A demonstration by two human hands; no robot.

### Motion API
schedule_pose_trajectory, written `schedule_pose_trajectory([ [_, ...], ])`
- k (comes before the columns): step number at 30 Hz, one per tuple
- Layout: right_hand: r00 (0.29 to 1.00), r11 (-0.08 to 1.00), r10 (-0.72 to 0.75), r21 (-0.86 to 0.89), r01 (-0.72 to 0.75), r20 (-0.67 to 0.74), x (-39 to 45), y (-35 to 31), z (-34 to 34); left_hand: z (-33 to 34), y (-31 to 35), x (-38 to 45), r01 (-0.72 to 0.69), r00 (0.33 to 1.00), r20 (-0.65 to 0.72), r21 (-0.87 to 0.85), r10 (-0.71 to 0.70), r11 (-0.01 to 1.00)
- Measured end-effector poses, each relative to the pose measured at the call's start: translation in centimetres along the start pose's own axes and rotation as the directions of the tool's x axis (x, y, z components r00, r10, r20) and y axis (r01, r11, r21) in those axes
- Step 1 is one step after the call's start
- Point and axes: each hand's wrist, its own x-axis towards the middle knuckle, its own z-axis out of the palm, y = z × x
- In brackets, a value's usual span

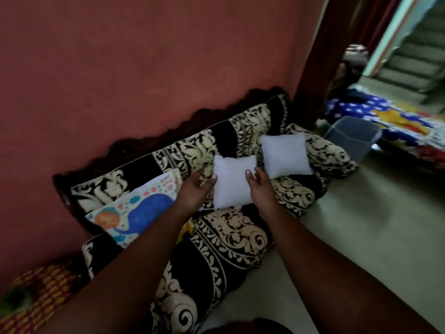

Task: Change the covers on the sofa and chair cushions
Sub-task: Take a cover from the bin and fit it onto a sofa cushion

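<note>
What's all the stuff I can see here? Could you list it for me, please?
sofa: 1, black and cream pattern, against the wall
white cushions: 2, bare, one further right, on the sofa
printed cushion: 1, white with blue and orange, at the sofa's left
wall: 1, reddish
bin: 1, grey, on the floor right of the sofa
bedspread: 1, blue, starred, far right
left hand: open, beside the nearer white cushion
right hand: open, on its other side

Dim terracotta wall, pale floor, stairs beyond.
</note>
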Motion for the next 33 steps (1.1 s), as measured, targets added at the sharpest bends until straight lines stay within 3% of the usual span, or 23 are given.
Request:
schedule_pose_trajectory([
  [3, 0.989, 0.999, -0.042, 0.015, 0.045, -0.140, 0.0, -0.9, -7.2, 5.5, 4.1, 0.8, -0.061, 0.989, 0.134, 0.016, 0.058, 0.998],
  [10, 0.923, 0.992, -0.059, 0.082, 0.097, -0.381, 2.1, -0.5, -24.1, 19.7, 13.3, 2.6, -0.263, 0.922, 0.299, 0.018, 0.246, 0.965],
  [18, 0.853, 0.987, -0.077, 0.079, 0.138, -0.517, 3.9, 0.6, -43.7, 38.2, 22.1, 2.3, -0.316, 0.868, 0.411, 0.024, 0.279, 0.948],
  [27, 0.767, 0.995, 0.017, 0.083, 0.047, -0.642, 5.1, 2.5, -57.6, 54.5, 27.0, 3.3, -0.471, 0.755, 0.541, 0.054, 0.371, 0.881],
  [33, 0.711, 0.996, 0.034, 0.086, 0.038, -0.702, 9.7, 4.0, -65.2, 63.9, 30.0, 7.9, -0.474, 0.679, 0.639, 0.007, 0.361, 0.881],
])
